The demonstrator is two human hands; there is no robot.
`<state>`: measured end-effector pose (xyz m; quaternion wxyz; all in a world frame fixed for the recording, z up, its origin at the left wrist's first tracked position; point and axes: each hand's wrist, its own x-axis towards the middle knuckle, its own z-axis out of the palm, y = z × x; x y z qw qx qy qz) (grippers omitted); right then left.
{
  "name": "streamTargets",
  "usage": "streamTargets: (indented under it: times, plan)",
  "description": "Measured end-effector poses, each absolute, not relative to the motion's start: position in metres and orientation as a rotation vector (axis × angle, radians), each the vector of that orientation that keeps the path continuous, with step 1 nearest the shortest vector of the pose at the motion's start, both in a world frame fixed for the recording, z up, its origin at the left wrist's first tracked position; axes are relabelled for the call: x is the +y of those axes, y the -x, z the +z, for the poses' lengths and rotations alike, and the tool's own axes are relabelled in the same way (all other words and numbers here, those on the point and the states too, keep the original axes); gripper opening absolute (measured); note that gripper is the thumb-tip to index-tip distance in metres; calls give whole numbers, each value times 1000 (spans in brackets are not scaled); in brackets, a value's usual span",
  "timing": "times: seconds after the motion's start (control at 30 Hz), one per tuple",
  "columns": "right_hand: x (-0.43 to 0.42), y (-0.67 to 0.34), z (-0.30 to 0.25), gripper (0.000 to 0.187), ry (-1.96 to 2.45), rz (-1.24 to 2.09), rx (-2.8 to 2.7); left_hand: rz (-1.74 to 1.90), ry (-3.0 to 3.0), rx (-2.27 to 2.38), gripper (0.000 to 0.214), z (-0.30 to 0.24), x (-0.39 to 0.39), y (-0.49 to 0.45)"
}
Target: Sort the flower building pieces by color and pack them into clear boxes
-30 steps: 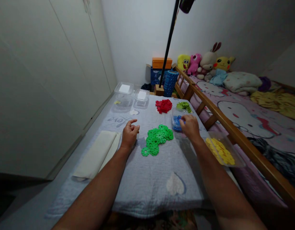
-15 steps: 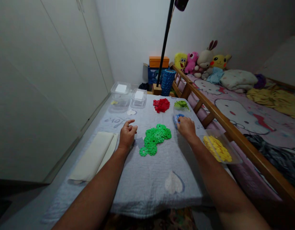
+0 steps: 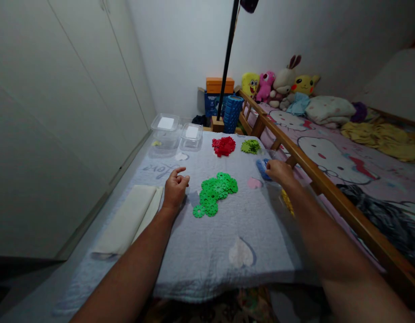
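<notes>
My right hand [image 3: 280,172] is closed on the near rim of a clear plastic container [image 3: 267,154] at the right side of the table. Blue pieces [image 3: 262,169] show inside it. Partly behind that wrist and forearm are yellow pieces [image 3: 287,201] in another clear box. My left hand [image 3: 175,190] holds nothing, its index finger stretched out and its thumb apart. It is at the left of a pile of green snowflake-shaped plastic discs [image 3: 216,193], not touching them.
Farther back lie a red pile [image 3: 223,146] and a light green pile [image 3: 250,146]. Two clear lidded boxes [image 3: 165,123] stand at the back left. A folded cream cloth [image 3: 125,220] lies at the left. A wooden bed rail [image 3: 295,157] borders the right side.
My right hand has moved right with the container of blue pieces, away from the light green pile and over toward the yellow pieces. A pink heart print now shows. My left hand stays about where it was.
</notes>
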<state>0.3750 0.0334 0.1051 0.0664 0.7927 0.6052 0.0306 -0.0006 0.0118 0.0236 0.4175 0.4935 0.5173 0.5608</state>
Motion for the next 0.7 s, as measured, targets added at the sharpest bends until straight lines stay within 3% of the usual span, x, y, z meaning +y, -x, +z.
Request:
streamTargets:
  times: [0.37,0.7]
  plan:
    - [27,-410,110,9,-2445,11,1839,1393,-1235,1312,47,26,10,0]
    - [22,-430,108,12,-2450,-59,1910,1396,-1261,1337,46,23,11,1]
